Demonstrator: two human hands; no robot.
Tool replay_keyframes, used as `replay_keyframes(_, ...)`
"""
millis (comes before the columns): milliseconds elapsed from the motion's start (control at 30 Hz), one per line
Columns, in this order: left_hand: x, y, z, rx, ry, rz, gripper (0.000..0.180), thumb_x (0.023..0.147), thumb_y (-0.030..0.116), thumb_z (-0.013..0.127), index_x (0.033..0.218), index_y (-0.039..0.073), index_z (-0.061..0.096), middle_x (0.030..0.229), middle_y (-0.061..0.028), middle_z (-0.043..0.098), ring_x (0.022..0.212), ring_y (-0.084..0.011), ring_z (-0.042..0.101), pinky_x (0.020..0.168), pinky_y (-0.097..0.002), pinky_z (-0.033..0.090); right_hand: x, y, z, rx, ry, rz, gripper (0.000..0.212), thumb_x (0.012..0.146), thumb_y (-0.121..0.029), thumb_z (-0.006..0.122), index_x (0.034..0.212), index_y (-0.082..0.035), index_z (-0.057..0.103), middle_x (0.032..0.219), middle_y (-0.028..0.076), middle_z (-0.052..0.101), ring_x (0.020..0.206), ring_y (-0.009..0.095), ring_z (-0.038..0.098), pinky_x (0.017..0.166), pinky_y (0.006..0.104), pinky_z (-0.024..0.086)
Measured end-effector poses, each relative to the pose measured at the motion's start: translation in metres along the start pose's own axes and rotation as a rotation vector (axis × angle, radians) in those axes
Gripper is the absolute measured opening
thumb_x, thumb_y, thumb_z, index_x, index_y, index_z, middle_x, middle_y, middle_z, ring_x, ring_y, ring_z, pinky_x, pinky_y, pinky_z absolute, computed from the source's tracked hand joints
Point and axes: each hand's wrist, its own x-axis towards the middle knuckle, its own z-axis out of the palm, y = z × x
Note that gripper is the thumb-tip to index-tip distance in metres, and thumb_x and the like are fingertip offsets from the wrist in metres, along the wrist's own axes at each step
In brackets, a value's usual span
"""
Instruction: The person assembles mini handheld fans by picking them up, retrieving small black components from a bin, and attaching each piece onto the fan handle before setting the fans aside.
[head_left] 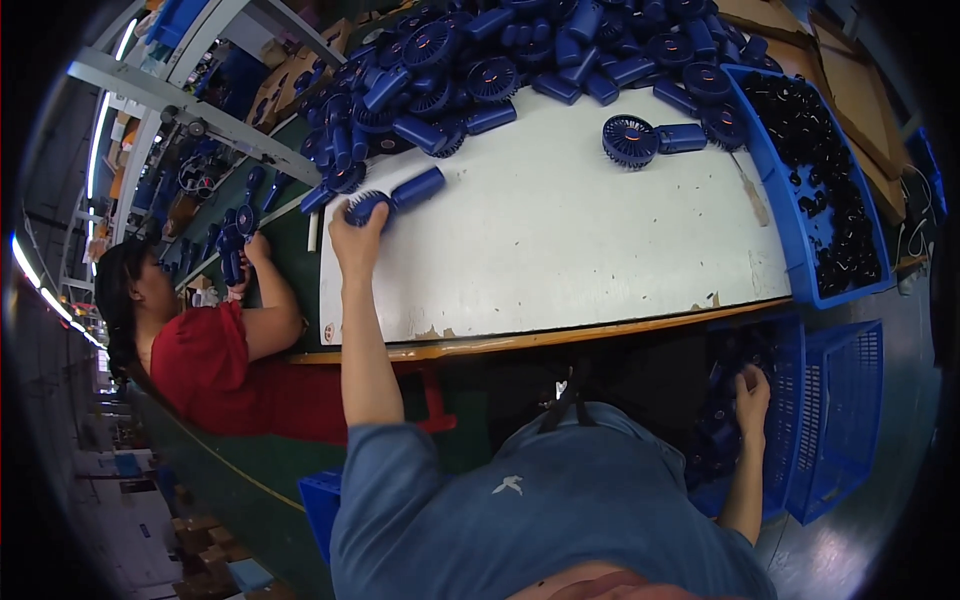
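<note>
On the left part of the white tabletop, my left hand grips a dark blue handheld fan by its round slotted head, its handle pointing right and away. My right hand is down at the right, below the table edge, over a blue crate of dark blue parts. Its fingers are bent and close together; what they hold, if anything, is hidden. One more handheld fan lies apart on the right of the tabletop. A large heap of similar fans covers the far side.
A blue tray of small black parts stands on the table's right end. Near it lies a thin tool. Another blue crate is beside the first. At the left, a co-worker in red handles blue fans beside a metal frame.
</note>
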Motion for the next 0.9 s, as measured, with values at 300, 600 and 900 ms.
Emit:
replay_keyframes(300, -0.148, 0.182, -0.008, -0.244, -0.849, 0.126, 0.07, 0.076, 0.047, 0.08, 0.116, -0.008, 0.062, 0.104, -0.0243, 0.067, 0.098, -0.0321, 0.066, 0.088, -0.0365, 0.052, -0.054, -0.302, 0.057, -0.204, -0.297, -1.094, 0.066, 0.079, -0.018, 0.078, 0.135, 0.001, 0.047, 0.133, 0.025, 0.049, 0.116, 0.042, 0.052, 0.098, 0.0446, 0.045)
replay_keyframes(600, -0.195, 0.174, 0.036, -1.121, -0.965, -0.293, 0.042, 0.089, 0.028, 0.073, 0.118, 0.0, 0.061, 0.099, -0.0079, 0.067, 0.093, -0.0143, 0.064, 0.085, -0.0298, 0.054, -0.057, -0.299, 0.057, 0.212, -0.678, -0.636, 0.033, 0.084, -0.024, 0.075, 0.104, 0.0, 0.066, 0.087, 0.018, 0.068, 0.077, 0.031, 0.069, 0.07, 0.0355, 0.053)
replay_keyframes(900, -0.259, 0.214, 0.05, -1.946, -1.424, -0.526, 0.109, 0.08, 0.079, 0.053, 0.154, 0.007, 0.021, 0.16, -0.0213, 0.018, 0.148, -0.0338, 0.019, 0.12, -0.0527, 0.017, -0.031, -0.321, 0.024, -0.012, -0.516, -1.077, 0.041, 0.085, -0.032, 0.074, 0.105, 0.001, 0.059, 0.094, 0.018, 0.063, 0.085, 0.037, 0.064, 0.075, 0.0403, 0.053)
